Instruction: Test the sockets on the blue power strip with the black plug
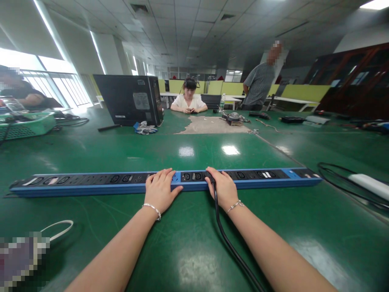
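A long blue power strip (188,186) with black socket faces lies across the green table in front of me. My left hand (160,190) rests over its middle, fingers laid across the top and thumb along the near side. Just right of the centre, my right hand (223,187) is closed around a black plug, mostly covered by the fingers, at the strip's sockets. A thick black power cord (223,231) runs from that plug down toward me. How deep the plug sits in a socket is hidden by my hand.
Beyond the strip stand a black computer case (127,99) and grey-blue gloves (145,128). A green basket (30,125) is at left; a white power strip (369,185) with black cable lies right. One person sits opposite, another at far left, and a third stands behind.
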The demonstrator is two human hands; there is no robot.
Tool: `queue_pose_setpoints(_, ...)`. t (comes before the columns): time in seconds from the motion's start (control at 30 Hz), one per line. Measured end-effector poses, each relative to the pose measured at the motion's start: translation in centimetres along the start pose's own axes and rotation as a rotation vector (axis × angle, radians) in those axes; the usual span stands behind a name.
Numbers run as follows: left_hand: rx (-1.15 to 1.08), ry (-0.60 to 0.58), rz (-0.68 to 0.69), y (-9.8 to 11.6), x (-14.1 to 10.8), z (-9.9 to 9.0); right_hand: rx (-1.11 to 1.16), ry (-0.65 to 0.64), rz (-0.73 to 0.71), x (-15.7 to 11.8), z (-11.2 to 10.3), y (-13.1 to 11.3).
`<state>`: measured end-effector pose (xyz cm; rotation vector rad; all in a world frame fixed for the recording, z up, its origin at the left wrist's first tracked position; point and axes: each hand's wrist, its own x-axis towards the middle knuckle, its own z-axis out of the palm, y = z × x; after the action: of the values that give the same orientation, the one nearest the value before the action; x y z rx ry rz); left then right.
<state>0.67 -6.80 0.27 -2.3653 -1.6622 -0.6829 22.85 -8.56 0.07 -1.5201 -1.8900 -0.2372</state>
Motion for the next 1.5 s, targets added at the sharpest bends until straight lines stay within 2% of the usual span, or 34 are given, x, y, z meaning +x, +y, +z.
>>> queue_pose_setpoints(0.27, -0.002, -0.011, -0.003, 0.0, 0.0, -0.2, 0.035, -0.006, -0.047, 0.4, -0.1, 0.4)
queue_pose_setpoints(0.5, 0.035, 0.017, 0.009, -0.1, 0.0, 0.0, 0.076, 0.094, -0.039, 0.1, 0.5, 0.4)
queue_pose_setpoints(0.57, 0.039, 0.018, 0.012, -0.2, 0.0, 0.1, 0.137, 0.148, 0.004, 0.4, 0.3, 0.0)
queue_pose_setpoints(0.67, 0.040, 0.004, 0.008, -0.2, 0.1, 0.1, 0.236, 0.283, 0.148, 1.3, -0.7, -0.1)
queue_pose_setpoints(0.77, 0.035, -0.008, 0.006, -0.2, 0.1, -0.1, 0.270, 0.328, 0.188, 1.9, -2.5, 2.3)
queue_pose_setpoints(0.93, 0.026, -0.013, 0.000, -0.2, 0.1, -0.1, 0.263, 0.326, 0.438, 0.4, -5.3, 11.1)
queue_pose_setpoints(1.03, 0.027, -0.005, 0.006, -0.3, 0.1, 0.0, 0.281, 0.254, 0.478, -0.8, -6.2, 14.6)
queue_pose_setpoints(1.1, 0.033, -0.001, 0.006, -0.3, 0.1, 0.0, 0.313, 0.219, 0.470, -1.1, -6.5, 15.2)
queue_pose_setpoints(1.27, 0.032, -0.009, 0.009, -0.3, 0.1, 0.1, 0.294, 0.194, 0.477, -0.9, -6.6, 14.2)
queue_pose_setpoints(1.5, 0.032, -0.003, 0.005, -0.2, 0.1, 0.0, 0.263, 0.186, 0.395, -1.3, -6.4, 13.9)
